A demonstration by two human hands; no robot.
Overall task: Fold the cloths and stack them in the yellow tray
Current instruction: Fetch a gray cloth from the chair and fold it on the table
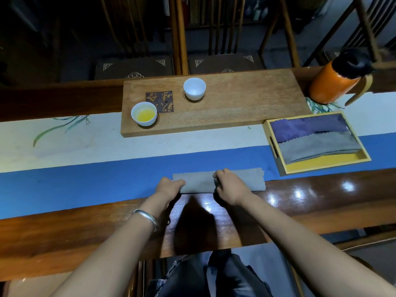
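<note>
**Grey cloth half folded at the table edge**

Both hands are on the grey cloth (199,181), a folded strip at 6 o'clock: left hand (169,186) pinches its left end, right hand (230,186) curls over the middle. Tray (321,165) sits at 3 o'clock, already holding a purple cloth (304,126) and a second grey one (317,146).

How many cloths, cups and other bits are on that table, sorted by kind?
Grey cloths: 2, one under both hands, one in the yellow tray
Purple cloths: 1
White cups: 2
Yellow trays: 1
Wooden boards: 1
Orange flasks: 1
Total: 8
</note>
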